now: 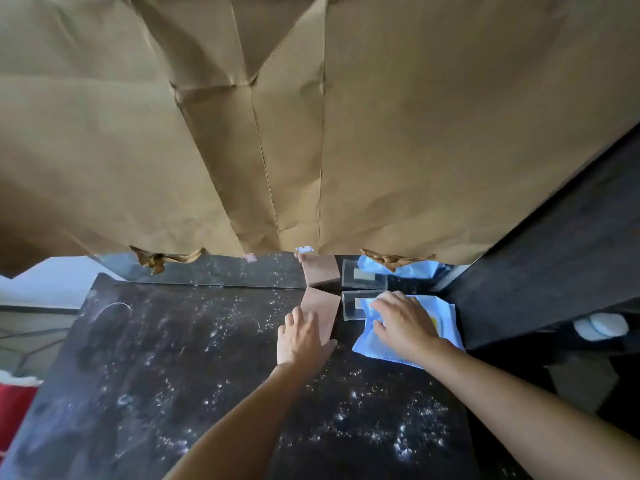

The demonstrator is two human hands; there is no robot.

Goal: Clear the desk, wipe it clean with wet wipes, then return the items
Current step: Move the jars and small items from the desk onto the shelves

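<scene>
A dark marbled desk (194, 375) with wet streaks fills the lower view. At its far right lies a blue pack of wet wipes (446, 327). My right hand (403, 323) rests on top of the pack, fingers spread and slightly bent. Left of it stands a pinkish-brown box (325, 306), and my left hand (301, 336) lies flat against its near side, fingers straight. A clear plastic case (353, 306) stands between the box and the pack, partly covered by the pack.
A mirror strip (214, 270) at the desk's back edge reflects the box, case and pack. Crumpled brown paper (311, 116) covers the wall above. A dark cabinet side (554, 254) rises at the right. A red item (14, 407) sits at the left.
</scene>
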